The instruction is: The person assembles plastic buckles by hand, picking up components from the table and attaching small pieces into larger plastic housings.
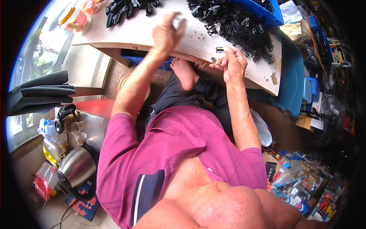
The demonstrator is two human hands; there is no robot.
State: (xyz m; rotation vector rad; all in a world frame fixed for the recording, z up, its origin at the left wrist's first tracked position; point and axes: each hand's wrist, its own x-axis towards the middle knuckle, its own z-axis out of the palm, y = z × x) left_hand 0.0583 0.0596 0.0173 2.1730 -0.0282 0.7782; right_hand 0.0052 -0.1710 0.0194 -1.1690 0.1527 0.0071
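My right hand (235, 65) is at the table's front edge. Its thumb and forefinger pinch a small flat black part (220, 49) with a pale middle. Its other fingers are curled loosely. Farther left, my left hand (166, 35) is over the table, its fingers smeared by motion. A pale blurred spot shows between those fingers, and I cannot make out whether it is a held thing. Beyond my right hand spreads a big heap of black slotted parts (244, 34). A smaller pile of long black pieces (124, 9) lies at the far left.
The worn white table (126, 32) has a blue bin (276, 13) at its back right. A yellow-lidded jar (72, 20) stands at the left corner. A teal chair (291, 72) is at the right. Below left sits a steel kettle (78, 166) among clutter. My bare foot is under the table edge.
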